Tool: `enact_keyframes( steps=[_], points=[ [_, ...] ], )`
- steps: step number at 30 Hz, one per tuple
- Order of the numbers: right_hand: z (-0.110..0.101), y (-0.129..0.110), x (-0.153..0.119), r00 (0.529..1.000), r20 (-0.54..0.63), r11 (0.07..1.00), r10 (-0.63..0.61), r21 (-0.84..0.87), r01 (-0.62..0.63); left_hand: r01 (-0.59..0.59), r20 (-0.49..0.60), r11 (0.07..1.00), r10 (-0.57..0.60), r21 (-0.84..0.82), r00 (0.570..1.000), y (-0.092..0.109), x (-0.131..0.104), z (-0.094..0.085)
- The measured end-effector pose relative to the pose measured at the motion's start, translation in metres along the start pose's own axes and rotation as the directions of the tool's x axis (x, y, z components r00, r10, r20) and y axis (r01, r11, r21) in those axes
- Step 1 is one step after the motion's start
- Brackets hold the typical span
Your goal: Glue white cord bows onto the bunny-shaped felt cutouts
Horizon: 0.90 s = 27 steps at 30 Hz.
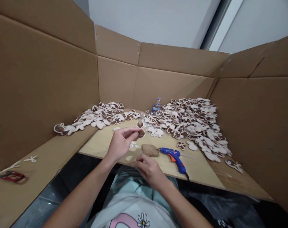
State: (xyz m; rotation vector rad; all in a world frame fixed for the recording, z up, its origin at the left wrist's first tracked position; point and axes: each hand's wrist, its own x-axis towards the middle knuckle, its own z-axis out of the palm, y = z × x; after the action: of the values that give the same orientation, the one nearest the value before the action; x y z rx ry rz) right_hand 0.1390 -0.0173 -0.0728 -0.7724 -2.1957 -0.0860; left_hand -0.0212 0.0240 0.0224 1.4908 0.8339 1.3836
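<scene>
My left hand (121,142) is pinching a bunny-shaped felt piece (140,130), brown with a white edge and a pale bow, above the board. Lower down, by the board's front edge, my right hand (150,169) has its fingers drawn together; whatever they hold, if anything, is too small to make out. A blue glue gun (174,156) with an orange trigger lies to the right, its nozzle at a brown pad (150,150). Beneath my left hand are small white bits (134,145). A brown piece with a bow (181,145) lies beyond the glue gun.
Large piles of brown-and-white felt pieces (191,120) fill the right and back left. A water bottle (157,105) stands at the back. Cardboard walls (177,82) enclose the board (96,142). On the left lie a red object (13,176) and a pale bow (31,159).
</scene>
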Motion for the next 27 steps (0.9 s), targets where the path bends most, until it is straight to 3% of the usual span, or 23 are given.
enact_keyframes(
  steps=[4,7,14,23,27],
  points=[
    [-0.026,-0.003,-0.007,0.985,-0.170,0.973,-0.036,0.217,0.074,0.002,0.047,1.000,-0.001,-0.015,0.999,0.008,-0.009,0.007],
    [-0.047,-0.008,-0.012,0.947,-0.313,0.950,-0.071,0.269,0.161,0.006,0.076,0.999,-0.003,-0.032,0.997,0.014,-0.016,0.011],
    [-0.089,-0.015,-0.009,0.951,-0.292,0.959,-0.102,0.224,0.171,0.027,0.123,0.999,-0.023,-0.031,0.992,0.014,-0.025,0.022],
    [-0.089,-0.019,-0.001,0.910,-0.407,0.980,0.075,0.196,0.008,-0.078,0.175,0.990,0.056,0.118,0.983,0.013,-0.037,0.028],
    [-0.095,-0.024,-0.003,0.847,-0.492,0.977,0.202,0.167,-0.136,-0.147,0.197,0.979,0.118,0.141,0.973,0.016,-0.042,0.032]
  ],
)
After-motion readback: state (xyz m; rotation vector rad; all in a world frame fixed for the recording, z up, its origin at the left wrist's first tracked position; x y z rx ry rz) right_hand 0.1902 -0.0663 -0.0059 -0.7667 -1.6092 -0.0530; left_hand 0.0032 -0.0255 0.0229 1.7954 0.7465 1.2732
